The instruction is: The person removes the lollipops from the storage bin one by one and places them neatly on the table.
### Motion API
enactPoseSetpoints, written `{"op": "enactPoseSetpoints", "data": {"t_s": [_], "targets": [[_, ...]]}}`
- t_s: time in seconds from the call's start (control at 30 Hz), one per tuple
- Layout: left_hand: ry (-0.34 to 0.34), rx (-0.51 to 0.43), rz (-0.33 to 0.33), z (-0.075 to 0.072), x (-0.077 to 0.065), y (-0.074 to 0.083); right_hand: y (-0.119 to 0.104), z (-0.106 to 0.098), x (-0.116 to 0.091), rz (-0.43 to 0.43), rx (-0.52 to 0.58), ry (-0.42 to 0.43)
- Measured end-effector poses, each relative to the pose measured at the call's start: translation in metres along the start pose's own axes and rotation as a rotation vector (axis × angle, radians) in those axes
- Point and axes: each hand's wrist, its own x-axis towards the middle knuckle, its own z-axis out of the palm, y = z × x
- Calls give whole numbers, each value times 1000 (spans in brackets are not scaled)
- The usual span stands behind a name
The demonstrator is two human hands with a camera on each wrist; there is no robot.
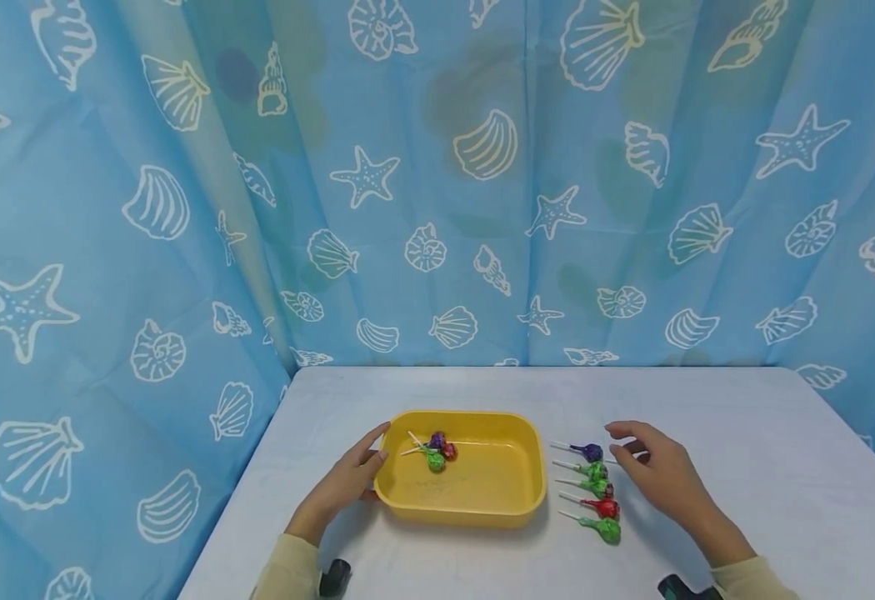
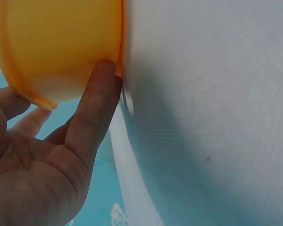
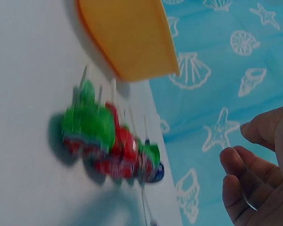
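Note:
My left hand (image 1: 347,477) is at the left side of a yellow tray (image 1: 475,517). In the left wrist view its thumb lies over the tray's rim and the lower fingers press the outer wall. Inside the tray are a purple lollipop (image 1: 437,439), a red lollipop (image 1: 449,451) and a green lollipop (image 1: 436,461). Beside a row of several wrapped lollipops (image 1: 607,531), my right hand (image 1: 661,472) hovers with thumb and fingers apart, holding nothing. One thin white stick (image 3: 144,207) extends past the row's far end, its head mostly out of frame.
A white table (image 1: 452,567) carries everything, with a blue seashell curtain (image 1: 422,208) behind it and along the left. The row stands just right of the tray, sticks pointing toward it. Black straps (image 1: 335,577) show at both wrists.

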Motion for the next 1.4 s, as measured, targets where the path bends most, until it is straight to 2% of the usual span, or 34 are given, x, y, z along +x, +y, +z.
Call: {"op": "enactPoseSetpoints", "data": {"t_s": [0.27,0.53,0.77,1.03,1.4], "targets": [[-8,2,11,1,2,-1,-23,14,8,-24,28,-39],[-2,-7,7,1,3,-3,-37,29,17,-67,105,-77],[0,-1,13,1,1,-3,-57,42,24,-83,134,-135],[-11,-14,31,-1,0,-5,-76,59,32,-143,181,-216],[11,-25,22,0,-2,1,-99,83,46,-104,204,-322]]}}
